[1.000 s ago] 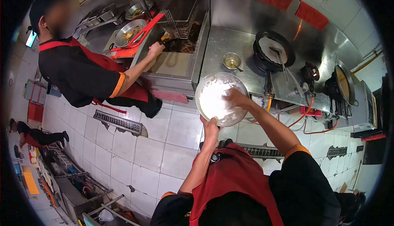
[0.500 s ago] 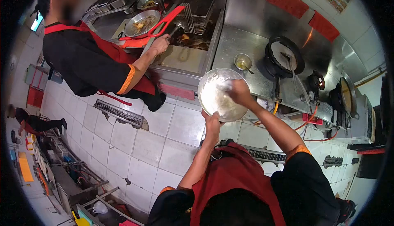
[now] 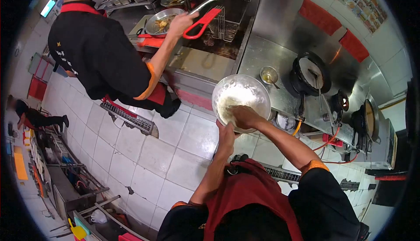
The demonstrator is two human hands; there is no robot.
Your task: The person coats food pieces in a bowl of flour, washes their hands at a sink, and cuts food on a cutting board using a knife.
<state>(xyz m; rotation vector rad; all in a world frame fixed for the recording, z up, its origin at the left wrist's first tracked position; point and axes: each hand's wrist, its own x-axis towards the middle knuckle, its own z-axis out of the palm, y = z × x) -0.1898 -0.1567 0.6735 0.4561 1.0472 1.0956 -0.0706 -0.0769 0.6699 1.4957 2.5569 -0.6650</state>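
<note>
My left hand point(image 3: 226, 138) is closed on the near rim of a round metal bowl point(image 3: 264, 93), holding it up in front of me. White flour-like powder point(image 3: 236, 95) lies inside the bowl. My right hand point(image 3: 246, 117) reaches over the near right rim, its fingers bunched down into the powder. What those fingers hold, if anything, is hidden.
At upper left, a co-worker point(image 3: 94, 59) lifts a metal ladle point(image 3: 205, 5) beside a fryer with a red-handled wire basket point(image 3: 221, 24). A steel counter point(image 3: 262, 50) bears a small bowl point(image 3: 269, 74), a black pan point(image 3: 311, 72) and hoses. A floor grate point(image 3: 127, 116) lies left.
My right hand has moved down and left, from above the powder into it near the rim. The co-worker's hand has risen with the ladle. My view has shifted slightly.
</note>
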